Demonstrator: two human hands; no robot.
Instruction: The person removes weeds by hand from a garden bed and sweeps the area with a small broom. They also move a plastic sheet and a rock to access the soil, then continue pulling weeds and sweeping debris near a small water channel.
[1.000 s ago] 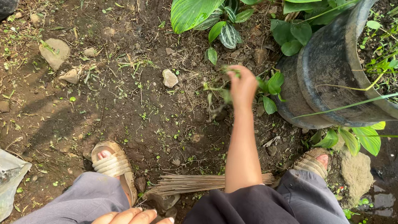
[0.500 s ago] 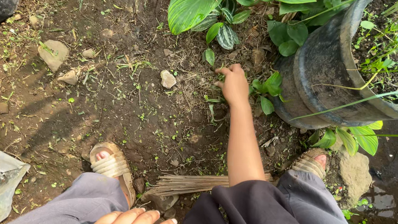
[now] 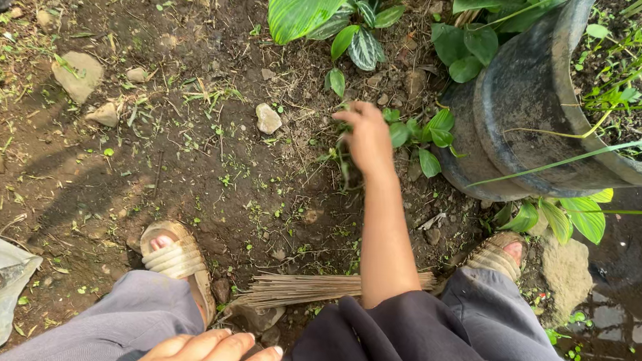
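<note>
small weeds [image 3: 340,154] grow in the dark soil [image 3: 177,155] just on the near side of the big black pot [image 3: 525,116], between the pot and a pale stone [image 3: 267,118]. the right hand [image 3: 367,133] is stretched out over them, and the weeds lie directly under the fingers and a little toward the stone. the fingers are curled downward into the thin green stems and they seem to pinch some of them, but i cannot tell surely if the grip is closed, because the back of the hand hides it. the stems stand nearly upright, so their long axis points up to the palm. the left hand [image 3: 205,358] rests flat and open on the grey trouser knee [image 3: 73,338], well apart from the pot, so the right hand is much nearer to the weeds. a bundle of thin sticks [image 3: 308,289] lies on the ground between the two sandals, also far from the pot.
</note>
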